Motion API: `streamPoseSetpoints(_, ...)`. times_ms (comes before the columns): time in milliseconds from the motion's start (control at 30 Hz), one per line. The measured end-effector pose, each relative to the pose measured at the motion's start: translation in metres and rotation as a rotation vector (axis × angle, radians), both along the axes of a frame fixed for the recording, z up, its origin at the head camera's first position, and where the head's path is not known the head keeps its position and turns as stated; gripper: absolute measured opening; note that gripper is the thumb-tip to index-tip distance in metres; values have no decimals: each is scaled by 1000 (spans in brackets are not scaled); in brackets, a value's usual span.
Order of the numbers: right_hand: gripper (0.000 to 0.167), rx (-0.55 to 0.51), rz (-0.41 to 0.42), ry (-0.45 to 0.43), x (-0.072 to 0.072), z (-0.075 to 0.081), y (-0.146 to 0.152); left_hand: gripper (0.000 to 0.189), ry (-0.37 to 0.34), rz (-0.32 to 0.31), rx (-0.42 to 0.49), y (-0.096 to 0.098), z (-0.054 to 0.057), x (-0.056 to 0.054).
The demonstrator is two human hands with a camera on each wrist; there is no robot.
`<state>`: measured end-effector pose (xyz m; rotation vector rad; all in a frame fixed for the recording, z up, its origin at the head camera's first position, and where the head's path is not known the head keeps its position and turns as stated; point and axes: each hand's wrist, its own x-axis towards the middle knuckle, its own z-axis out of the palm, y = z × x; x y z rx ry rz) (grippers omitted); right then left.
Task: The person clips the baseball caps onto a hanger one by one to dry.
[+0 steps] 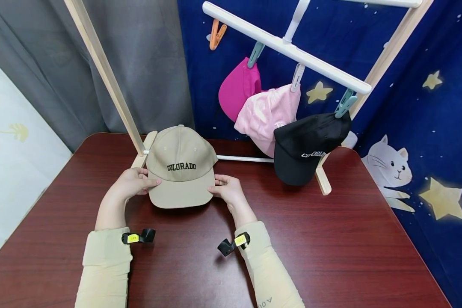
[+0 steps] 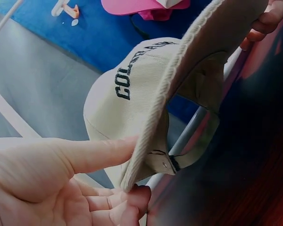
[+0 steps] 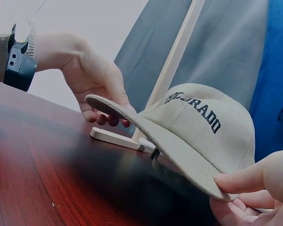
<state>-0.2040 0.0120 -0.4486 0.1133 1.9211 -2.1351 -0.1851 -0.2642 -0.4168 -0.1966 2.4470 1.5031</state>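
Observation:
Between both hands is a beige baseball cap (image 1: 181, 156) with dark COLORADO lettering, its brim toward the person. My left hand (image 1: 132, 184) pinches the brim's left edge, thumb on top and fingers beneath, as the left wrist view shows. On the opposite edge my right hand (image 1: 228, 192) pinches the brim the same way, clear in the right wrist view near the brim (image 3: 203, 181). The cap is lifted above the table; its adjusting strap (image 2: 203, 146) hangs at the back in the left wrist view.
A white bar (image 1: 288, 47) carries an orange clip (image 1: 216, 35) with nothing in it. Clips on it hold a magenta cap (image 1: 240, 87), a pink cap (image 1: 271, 115) and a black cap (image 1: 309, 145). Wooden posts (image 1: 105, 77) stand on the red-brown table (image 1: 331, 252), joined by a low white rod (image 1: 246, 158).

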Motion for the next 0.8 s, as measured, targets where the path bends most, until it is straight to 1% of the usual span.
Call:
streamPoseSetpoints(100,49,-12,0,8,1,2,0,58,18,1,8,0,2,1)
streamPoseSetpoints(233,48,-22,3,4,1,5,1,50,45,0,47,1,5,4)
streamPoseSetpoints(333,49,-27,10,3,1,6,1,47,67,-5,90,2,7,5)
streamPoseSetpoints(400,49,-32,13,2,1,7,1,46,79,-13,103,3,9,5)
streamPoseSetpoints(633,53,-47,6,28,1,9,1,47,105,-51,131,3,10,5)
streamPoseSetpoints(800,54,-72,-12,48,1,13,0,50,116,-40,168,2,11,6)
